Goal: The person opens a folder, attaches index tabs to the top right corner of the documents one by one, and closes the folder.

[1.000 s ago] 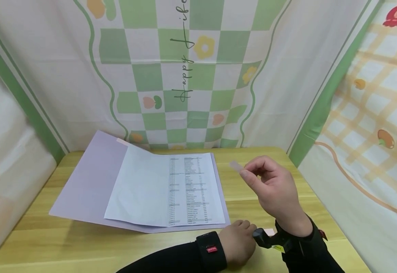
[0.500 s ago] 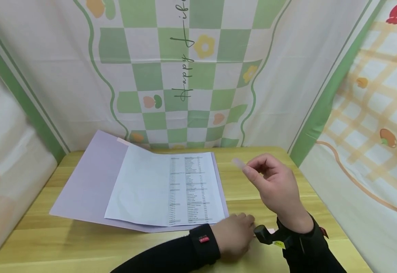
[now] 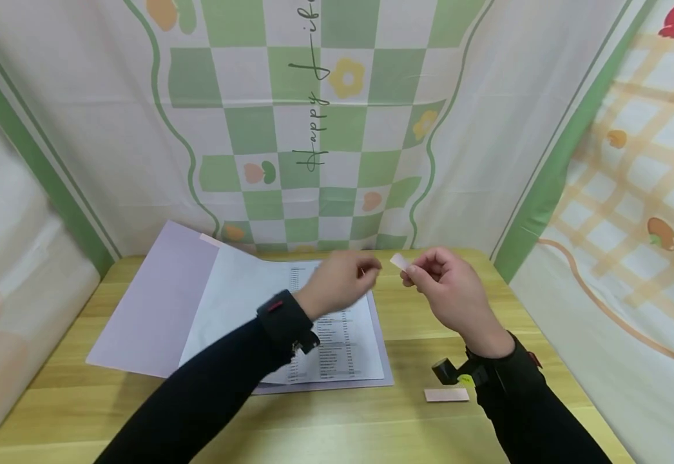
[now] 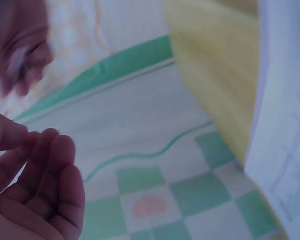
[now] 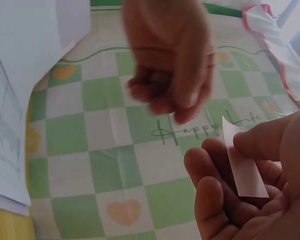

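In the head view, a pale pink paper strip (image 3: 399,261) is pinched between the thumb and fingers of my right hand (image 3: 455,293); the right wrist view shows the strip (image 5: 246,170) lying across the bent fingers. My left hand (image 3: 337,280) hovers above the printed sheets (image 3: 354,348), apart from the right hand, its fingers loosely bent and no object visible in them. Those sheets sit in an open lavender folder (image 3: 145,303). On the table near my right wrist lies a second pink strip (image 3: 446,395).
The wooden table (image 3: 325,425) runs up to a green-and-white checked cloth (image 3: 337,206) at the back. Patterned cloth also hangs on both sides. A small pink tab (image 3: 209,240) shows at the top edge of the folder's sheets.
My left hand has risen from the table's front, moving up and left over the sheets and uncovering the pink strip on the table. My right hand, still pinching its strip, has moved slightly up.
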### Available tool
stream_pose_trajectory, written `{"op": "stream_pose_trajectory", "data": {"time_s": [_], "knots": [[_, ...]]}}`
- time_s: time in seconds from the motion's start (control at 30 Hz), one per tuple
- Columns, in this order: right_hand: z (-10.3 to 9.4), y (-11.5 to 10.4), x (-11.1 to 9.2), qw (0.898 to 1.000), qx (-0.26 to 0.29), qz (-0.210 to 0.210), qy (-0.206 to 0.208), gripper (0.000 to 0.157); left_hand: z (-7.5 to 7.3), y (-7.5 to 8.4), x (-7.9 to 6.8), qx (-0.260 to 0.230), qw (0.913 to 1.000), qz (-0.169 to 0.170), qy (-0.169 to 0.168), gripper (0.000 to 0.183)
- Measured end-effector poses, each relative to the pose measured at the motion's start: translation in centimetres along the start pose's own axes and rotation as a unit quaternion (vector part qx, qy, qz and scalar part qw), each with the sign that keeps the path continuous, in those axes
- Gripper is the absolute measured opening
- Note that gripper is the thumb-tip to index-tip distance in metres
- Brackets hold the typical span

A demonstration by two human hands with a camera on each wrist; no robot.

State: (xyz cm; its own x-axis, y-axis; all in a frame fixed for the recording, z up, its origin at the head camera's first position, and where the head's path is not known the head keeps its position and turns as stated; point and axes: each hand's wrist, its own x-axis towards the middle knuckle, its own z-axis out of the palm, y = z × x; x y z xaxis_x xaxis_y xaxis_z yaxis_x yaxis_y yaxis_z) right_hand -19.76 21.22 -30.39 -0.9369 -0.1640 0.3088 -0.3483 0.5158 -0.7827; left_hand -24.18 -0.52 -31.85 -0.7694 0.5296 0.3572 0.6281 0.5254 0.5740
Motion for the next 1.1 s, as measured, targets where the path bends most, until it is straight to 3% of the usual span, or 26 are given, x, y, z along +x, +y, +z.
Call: {"op": "stream_pose_trajectory", "data": {"time_s": [0.13,0.27,0.43,0.73,1.1], "knots": [[0.2,0.3,1.3,1.000,-0.018,0.001,-0.018,0.024,-2.2,-0.3,0.7,-0.045,0.9980,-0.029,0.032,0.018],[0.5,0.6,2.5,0.999,-0.019,-0.003,-0.028,0.025,-3.1,-0.4,1.2,-0.065,0.9962,-0.050,0.027,0.018],[0.9,0.7,3.5,0.999,-0.021,-0.004,-0.039,0.025,-3.0,-0.7,1.5,-0.097,0.9919,-0.080,0.021,0.017],[1.5,0.6,5.0,0.998,-0.040,-0.007,-0.057,0.016,-2.6,-1.9,1.9,-0.181,0.9745,-0.131,0.019,0.017],[2.5,1.7,7.0,0.995,-0.037,-0.013,-0.088,0.014,-2.2,-4.1,2.6,-0.213,0.9672,-0.138,0.003,0.015]]}}
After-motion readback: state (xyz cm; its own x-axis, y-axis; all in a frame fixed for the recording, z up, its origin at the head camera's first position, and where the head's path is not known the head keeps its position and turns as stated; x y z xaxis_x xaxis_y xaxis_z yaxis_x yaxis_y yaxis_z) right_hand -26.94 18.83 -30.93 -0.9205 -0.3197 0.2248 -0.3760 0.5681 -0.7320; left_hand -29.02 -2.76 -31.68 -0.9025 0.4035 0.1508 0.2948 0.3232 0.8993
